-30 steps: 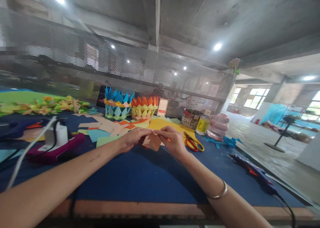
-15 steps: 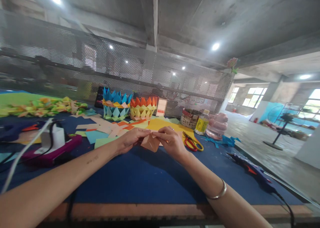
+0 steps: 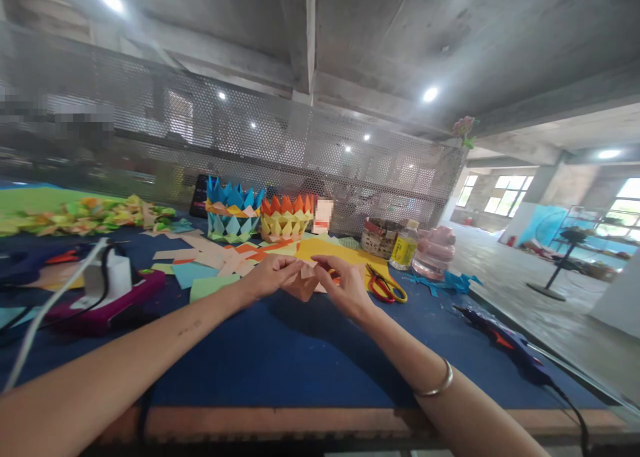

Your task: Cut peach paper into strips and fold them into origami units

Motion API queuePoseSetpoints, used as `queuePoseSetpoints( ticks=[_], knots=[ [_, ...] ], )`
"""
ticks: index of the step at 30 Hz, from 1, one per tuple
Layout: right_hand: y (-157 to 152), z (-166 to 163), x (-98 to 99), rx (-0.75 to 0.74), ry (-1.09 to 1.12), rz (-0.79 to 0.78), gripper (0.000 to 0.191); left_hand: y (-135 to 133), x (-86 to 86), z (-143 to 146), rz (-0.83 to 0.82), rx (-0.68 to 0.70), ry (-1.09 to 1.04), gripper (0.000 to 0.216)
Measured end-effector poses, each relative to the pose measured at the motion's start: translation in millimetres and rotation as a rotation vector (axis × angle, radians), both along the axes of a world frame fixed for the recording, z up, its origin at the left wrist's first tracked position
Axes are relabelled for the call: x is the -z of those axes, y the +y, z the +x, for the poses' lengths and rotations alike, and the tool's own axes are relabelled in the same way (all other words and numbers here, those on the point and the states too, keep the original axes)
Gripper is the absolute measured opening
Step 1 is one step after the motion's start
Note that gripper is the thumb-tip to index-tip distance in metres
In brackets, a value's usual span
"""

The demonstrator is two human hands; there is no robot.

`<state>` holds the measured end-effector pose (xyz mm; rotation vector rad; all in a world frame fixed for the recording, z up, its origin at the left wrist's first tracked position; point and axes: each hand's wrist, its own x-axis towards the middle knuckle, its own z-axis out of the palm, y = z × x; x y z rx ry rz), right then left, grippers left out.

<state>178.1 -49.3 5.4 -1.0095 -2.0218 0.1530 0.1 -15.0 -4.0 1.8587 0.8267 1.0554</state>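
Note:
My left hand (image 3: 273, 275) pinches a folded piece of peach-coloured paper (image 3: 301, 288) between thumb and fingers, above the blue tabletop. Close against the paper's right side, my right hand (image 3: 343, 283) has its thumb and index finger apart; whether a fingertip touches the paper is hard to see. Just right of that hand lie scissors (image 3: 386, 287) with red and yellow handles. Behind both hands are yellow paper sheets (image 3: 325, 249) and peach paper strips (image 3: 200, 247). A light green sheet (image 3: 213, 287) is beside my left wrist.
Two folded-paper baskets, one blue-topped (image 3: 233, 210) and one orange-topped (image 3: 285, 218), stand at the back. A bottle (image 3: 404, 247) is back right. A glue gun (image 3: 505, 340) lies right; a purple power strip (image 3: 107, 307) with cables sits left. Folded paper pieces (image 3: 100, 215) are heaped back left.
My right thumb and index finger have parted and drawn slightly away from the paper's top edge. The paper has turned a little in my left hand.

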Motion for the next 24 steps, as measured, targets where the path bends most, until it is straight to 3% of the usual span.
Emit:
queuePoseSetpoints(
  ticks=[6,13,24],
  knots=[
    [4.2,-2.2,1.6,0.024,0.087,-0.173,0.022,-5.0,-1.1,1.6,0.096,-0.003,0.063,0.039],
    [8.6,-1.8,3.7,0.04,0.077,-0.158,0.008,-7.2,-3.0,2.4,0.061,-0.02,0.053,0.035],
    [8.2,-2.6,5.1,0.018,0.07,-0.174,0.011,-10.1,-5.4,1.9,0.133,-0.071,0.055,0.027]
  ],
)
